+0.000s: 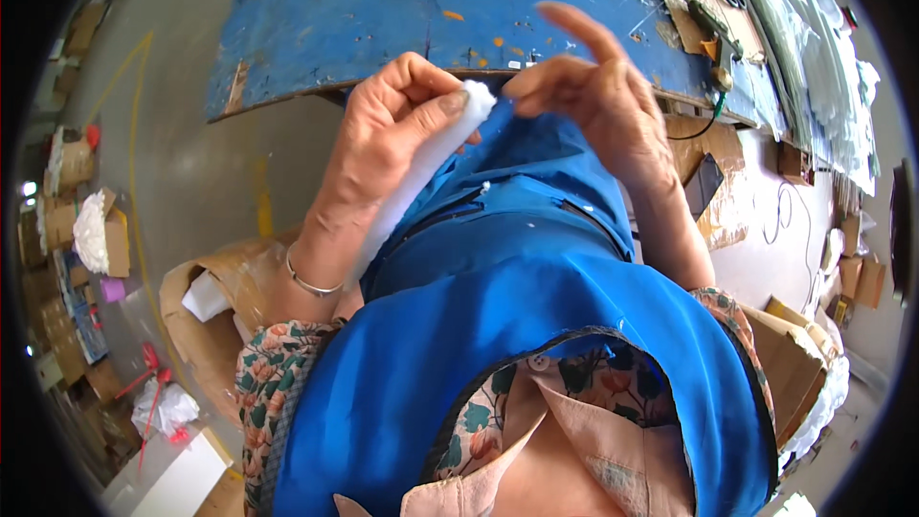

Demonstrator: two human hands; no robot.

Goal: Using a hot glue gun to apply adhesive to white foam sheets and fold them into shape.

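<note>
Head view takes in, beyond both hands, a worn blue surface [402,10] with chipped paint, its near edge running just behind the knuckles; torn cardboard and a green-handled tool [713,33] lie on it up and to the right of the grip. Below the hands, a bright blue apron [498,325] over a floral blouse fills the lower frame. Down and to the left of the grip, on the grey floor, an open cardboard box [206,311] holds a pale white block, and farther left a smaller box [100,235] is heaped with white fluffy stuff. Between the hands, a long white foam strip [426,158] runs from the fingertips down along the left wrist; it seems held close to the chest so that both hands can work its top end. The left hand [383,148], with a thin metal bangle [311,282] on its wrist, is clamped on the strip, thumb pressing near its top. The right hand [598,101] pinches the strip's tip with thumb and middle fingers, its forefinger lifted free.
</note>
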